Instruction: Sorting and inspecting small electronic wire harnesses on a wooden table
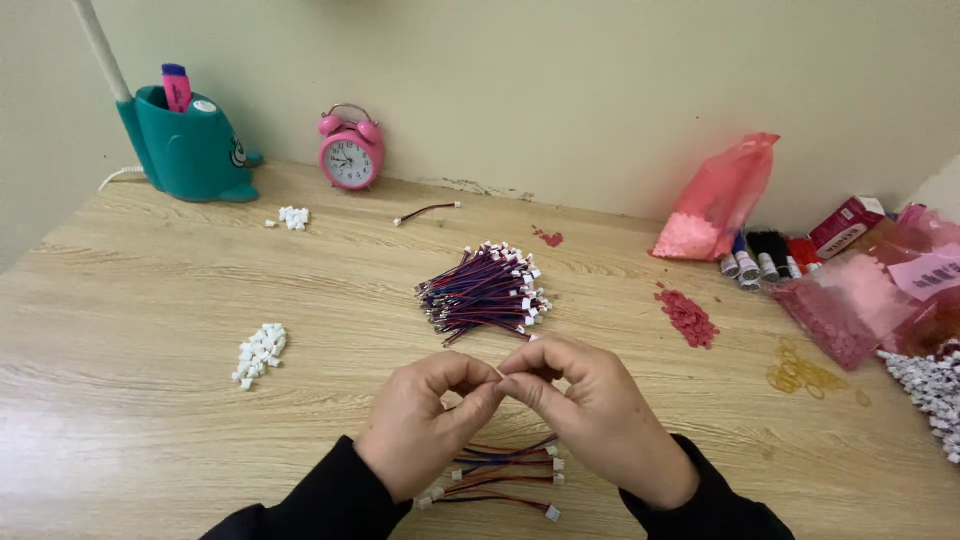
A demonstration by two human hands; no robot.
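Head view: left hand (425, 425) and right hand (590, 410) are meeting fingertip to fingertip, each grip pinching narrow; held item is hidden, above wire leads (505, 480) lying on the table (150, 300).

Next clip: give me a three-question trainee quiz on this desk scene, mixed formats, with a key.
1. True or false: the left hand and right hand meet fingertip to fingertip above the table.
2. Which lies nearest the wrists? A. the small row of wire leads B. the big wire bundle C. the pink alarm clock
3. Fill in: the pile of small connector housings left of the hands is ____ in colour.

Key: 1 true; 2 A; 3 white.
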